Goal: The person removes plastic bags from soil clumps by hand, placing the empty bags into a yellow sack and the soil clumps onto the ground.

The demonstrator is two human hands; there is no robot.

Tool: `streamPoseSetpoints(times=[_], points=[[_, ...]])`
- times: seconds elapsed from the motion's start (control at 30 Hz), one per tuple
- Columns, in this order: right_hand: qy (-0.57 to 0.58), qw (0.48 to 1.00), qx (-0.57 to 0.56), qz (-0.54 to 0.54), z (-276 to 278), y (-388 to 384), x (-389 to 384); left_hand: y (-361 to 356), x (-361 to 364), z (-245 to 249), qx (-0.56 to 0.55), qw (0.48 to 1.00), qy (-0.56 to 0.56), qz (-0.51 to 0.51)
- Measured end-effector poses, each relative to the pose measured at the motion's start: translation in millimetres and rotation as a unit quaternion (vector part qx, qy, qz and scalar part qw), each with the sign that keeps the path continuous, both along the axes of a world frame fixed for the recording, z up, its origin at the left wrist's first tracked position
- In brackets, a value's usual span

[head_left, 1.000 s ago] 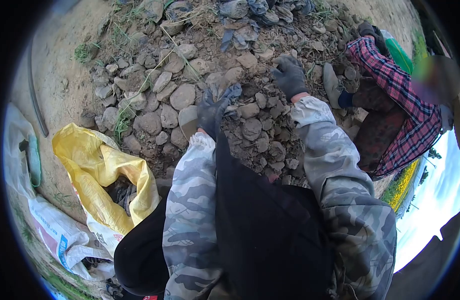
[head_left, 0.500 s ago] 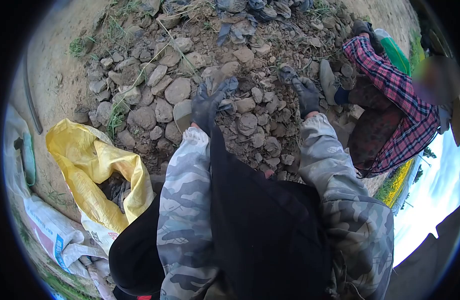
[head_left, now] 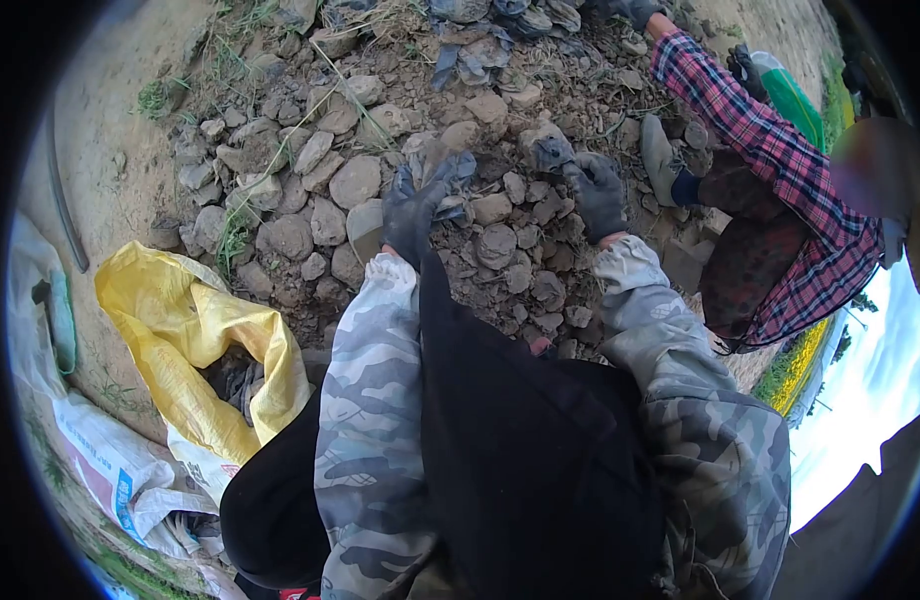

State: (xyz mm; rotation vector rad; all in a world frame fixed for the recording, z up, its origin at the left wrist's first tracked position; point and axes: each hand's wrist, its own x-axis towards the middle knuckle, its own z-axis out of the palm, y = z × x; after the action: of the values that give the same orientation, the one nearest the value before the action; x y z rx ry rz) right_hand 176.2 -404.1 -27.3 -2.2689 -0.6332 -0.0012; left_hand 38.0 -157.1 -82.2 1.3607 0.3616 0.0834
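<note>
My left hand [head_left: 410,215], in a dark work glove, is closed on a crumpled dark piece of plastic film [head_left: 458,172] low over the stones. My right hand [head_left: 597,195], also gloved, pinches another crumpled, soil-covered piece of dark film [head_left: 552,150] at its fingertips. Between the hands lie loose soil and dirt-coated stones, among them a round stone [head_left: 496,246]. Beside my left wrist is a flat, pale stone-like piece [head_left: 365,230], partly hidden by the glove.
A yellow-lined woven sack [head_left: 185,330] stands open at left with dark scraps inside. More pale sacks [head_left: 100,460] lie beyond it. Dark film [head_left: 480,50] is heaped at the far side. At right, a person in a plaid sleeve [head_left: 760,140] reaches across, near a green-and-white bag [head_left: 788,105].
My right hand has shifted left with its piece of film, closer to my left hand, which has barely moved. The other person's arm has stretched toward the far heap.
</note>
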Motion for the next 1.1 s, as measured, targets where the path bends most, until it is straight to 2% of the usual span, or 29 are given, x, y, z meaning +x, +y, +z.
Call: streamPoseSetpoints(times=[0.03, 0.07, 0.1, 0.13, 0.2, 0.27, 0.3, 0.33, 0.37, 0.4, 0.43, 0.47, 0.5, 0.53, 0.57, 0.6, 0.63, 0.67, 0.7, 0.73, 0.77, 0.8, 0.87, 0.9, 0.97, 1.0, 1.03, 1.07, 1.1], points=[[0.042, 0.999, 0.016, -0.014, 1, 9, -4, 1, -1, -4, 0.003, 1.000, 0.001, 0.004], [0.046, 0.999, 0.019, -0.010, 6, 23, -9, -1, -1, -9, -0.049, 0.999, -0.001, 0.013], [0.043, 0.998, 0.037, 0.030, 15, 40, -14, -1, -1, -7, -0.101, 0.995, -0.005, 0.020], [0.038, 0.995, 0.057, 0.071, 22, 56, -17, 0, 0, -5, -0.097, 0.995, -0.006, 0.022], [0.065, 0.990, 0.065, 0.108, 29, 80, -25, 0, 6, 20, -0.269, 0.955, 0.082, 0.091], [0.143, 0.973, 0.055, 0.174, 33, 104, -34, 5, 2, 33, -0.279, 0.955, 0.051, 0.092], [0.136, 0.962, 0.056, 0.229, 22, 110, -35, 9, -2, 28, -0.093, 0.991, -0.078, 0.049], [0.133, 0.962, 0.060, 0.232, 17, 116, -39, 14, -4, 25, 0.100, 0.974, -0.204, 0.003], [0.130, 0.963, 0.015, 0.237, 14, 121, -43, 14, 2, 57, 0.289, 0.921, -0.234, 0.117], [0.124, 0.962, -0.031, 0.242, 13, 127, -44, 14, 1, 49, 0.295, 0.917, -0.241, 0.122], [0.081, 0.962, -0.080, 0.248, 12, 132, -47, 11, 1, 32, -0.101, 0.972, -0.150, 0.148], [0.073, 0.962, -0.078, 0.251, 14, 136, -46, 11, 2, 32, -0.482, 0.864, -0.034, 0.142], [0.052, 0.956, -0.072, 0.280, 15, 139, -44, 14, -2, 38, -0.347, 0.930, -0.034, 0.114], [0.031, 0.949, -0.065, 0.308, 16, 142, -42, 14, -3, 33, -0.343, 0.931, -0.040, 0.113], [0.043, 0.941, -0.048, 0.332, 25, 144, -36, 11, -4, 19, 0.018, 0.978, -0.155, 0.142], [0.039, 0.942, -0.044, 0.330, 31, 144, -26, 10, -7, 4, 0.377, 0.880, -0.247, 0.150], [0.150, 0.935, -0.031, 0.321, 34, 143, -12, 11, -8, -8, 0.281, 0.926, -0.228, 0.109], [0.257, 0.915, -0.016, 0.309, 34, 145, 4, 10, -8, -18, 0.285, 0.923, -0.234, 0.105], [0.134, 0.953, 0.033, 0.269, 25, 148, 19, 7, -8, -24, 0.090, 0.981, -0.152, 0.084], [0.063, 0.979, -0.041, 0.191, 16, 149, 37, 3, -9, -29, -0.110, 0.991, -0.059, 0.058], [-0.008, 0.988, -0.114, 0.107, 10, 151, 52, 4, -9, -22, -0.213, 0.974, -0.014, 0.068], [-0.009, 0.988, -0.111, 0.103, 3, 155, 61, 1, -7, -24, -0.210, 0.975, -0.015, 0.064], [-0.139, 0.950, -0.277, -0.050, -12, 166, 73, -6, -4, -31, -0.194, 0.972, -0.029, 0.132], [-0.138, 0.950, -0.274, -0.051, -17, 168, 78, -7, -5, -36, -0.191, 0.972, -0.027, 0.132], [-0.141, 0.950, -0.272, -0.055, -26, 169, 84, -8, -11, -43, -0.028, 0.989, -0.080, 0.124], [-0.139, 0.950, -0.273, -0.054, -30, 168, 87, -4, -12, -45, -0.029, 0.989, -0.078, 0.124], [-0.127, 0.951, -0.281, -0.034, -33, 165, 91, 2, -12, -48, 0.127, 0.972, -0.164, 0.111], [-0.115, 0.950, -0.289, -0.013, -35, 160, 93, 5, -10, -47, 0.279, 0.924, -0.245, 0.095], [-0.117, 0.949, -0.292, -0.013, -40, 154, 94, 2, -7, -36, 0.276, 0.924, -0.246, 0.096]])
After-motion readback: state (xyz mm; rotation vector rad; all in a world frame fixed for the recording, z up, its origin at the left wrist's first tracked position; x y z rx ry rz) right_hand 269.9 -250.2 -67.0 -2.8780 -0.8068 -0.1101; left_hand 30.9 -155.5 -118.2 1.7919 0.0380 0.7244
